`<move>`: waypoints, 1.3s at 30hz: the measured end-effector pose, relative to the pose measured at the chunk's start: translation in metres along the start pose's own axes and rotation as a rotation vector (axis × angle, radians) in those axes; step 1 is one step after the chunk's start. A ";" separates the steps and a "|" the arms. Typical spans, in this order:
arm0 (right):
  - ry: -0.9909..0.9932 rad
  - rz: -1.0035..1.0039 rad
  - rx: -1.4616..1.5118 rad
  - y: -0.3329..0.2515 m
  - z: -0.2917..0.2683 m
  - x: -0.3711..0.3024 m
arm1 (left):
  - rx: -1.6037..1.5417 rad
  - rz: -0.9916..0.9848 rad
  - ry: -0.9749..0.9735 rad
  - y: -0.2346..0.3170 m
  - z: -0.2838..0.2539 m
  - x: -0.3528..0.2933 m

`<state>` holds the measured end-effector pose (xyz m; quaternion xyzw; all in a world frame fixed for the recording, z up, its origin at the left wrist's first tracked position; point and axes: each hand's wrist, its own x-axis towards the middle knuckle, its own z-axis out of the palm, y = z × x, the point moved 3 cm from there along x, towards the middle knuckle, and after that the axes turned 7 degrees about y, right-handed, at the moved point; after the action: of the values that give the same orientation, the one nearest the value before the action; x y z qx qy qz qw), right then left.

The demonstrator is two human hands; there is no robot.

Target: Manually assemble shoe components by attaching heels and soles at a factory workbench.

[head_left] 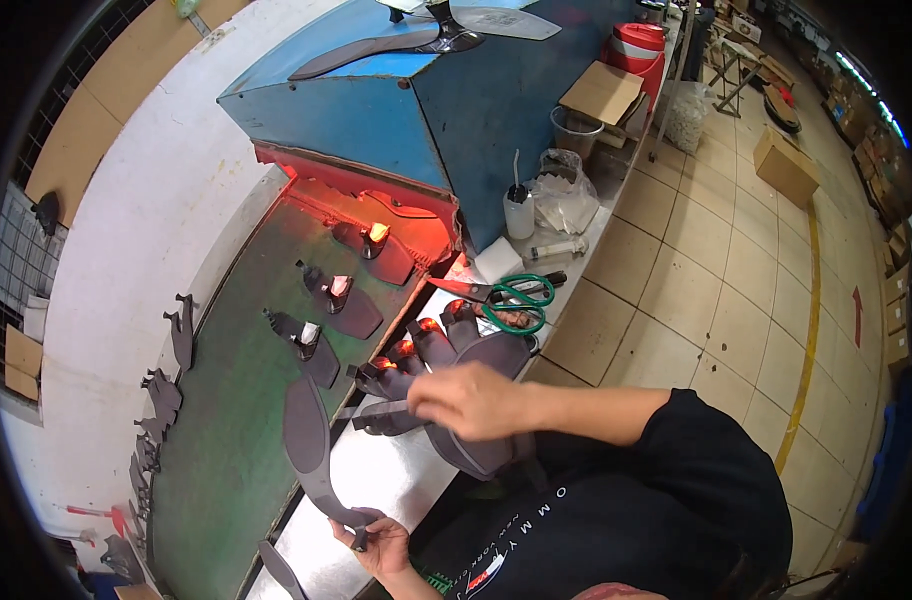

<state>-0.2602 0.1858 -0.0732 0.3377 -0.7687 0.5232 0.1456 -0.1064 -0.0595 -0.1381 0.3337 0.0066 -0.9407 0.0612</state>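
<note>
My left hand (381,548) is closed around the heel end of a dark high-heel shoe sole (307,430), whose broad toe part points away from me over the edge of a green conveyor belt (211,470). My right hand (468,400), slightly blurred, has its fingers curled together near that sole. A thin greyish streak shows by its fingertips, and what it holds I cannot make out. Beneath and around the right hand lie several dark soles (471,452) with heels, heaped on a shiny metal ledge (346,470). Red light glints on some of them.
Several heeled soles (354,305) lie on the belt, which leads into a blue oven (346,130) glowing red. Green-handled scissors (521,300), a white bottle (518,215), a syringe (559,249) and a plastic bag (566,200) sit on the ledge. More soles (163,395) line the belt's left side.
</note>
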 end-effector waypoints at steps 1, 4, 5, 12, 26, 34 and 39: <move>-0.101 0.068 0.228 -0.011 0.007 -0.008 | -0.017 -0.001 -0.023 -0.006 0.007 0.001; -0.414 0.219 0.485 -0.035 0.034 -0.031 | 0.038 -0.059 -0.063 -0.024 0.023 0.011; -0.496 0.270 0.565 -0.039 0.044 -0.036 | 0.103 -0.077 -0.111 -0.029 0.026 0.013; -0.446 0.332 0.622 -0.041 0.064 -0.043 | 0.237 -0.047 -0.224 -0.042 0.025 0.027; -0.151 0.302 0.731 -0.025 0.073 -0.041 | 0.245 0.013 0.053 -0.054 0.035 0.012; -0.608 0.785 1.236 -0.040 0.084 -0.060 | 0.794 0.968 0.179 -0.059 0.081 -0.007; -0.518 0.881 1.285 -0.041 0.096 -0.069 | 0.970 1.279 0.261 -0.049 0.066 0.001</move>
<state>-0.1697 0.1154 -0.1230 0.1326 -0.3906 0.7761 -0.4770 -0.1539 -0.0146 -0.0890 0.3692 -0.5865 -0.5757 0.4340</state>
